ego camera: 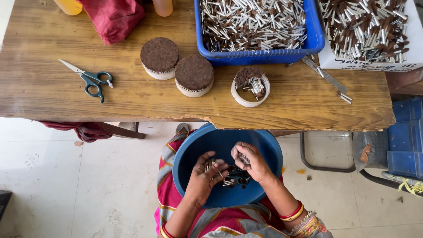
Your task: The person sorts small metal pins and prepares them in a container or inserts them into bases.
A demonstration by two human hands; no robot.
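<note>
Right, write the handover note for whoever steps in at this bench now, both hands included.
Left hand: closed around a few small metal pieces over the blue basin on the lap.
Right hand: grip on a small bunch of the same pieces.
Dark scissors lie in the basin.
Done: two full round packs on the wooden table.
Left: third white ring only partly filled; blue crate holds more pieces.

a small workshop: a worn wooden table (53,88) with crates (264,55) of metal-capped pieces and scissors (90,79).

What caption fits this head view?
Two hands sort small metal pieces over a blue bowl beside a wooden table.
</note>
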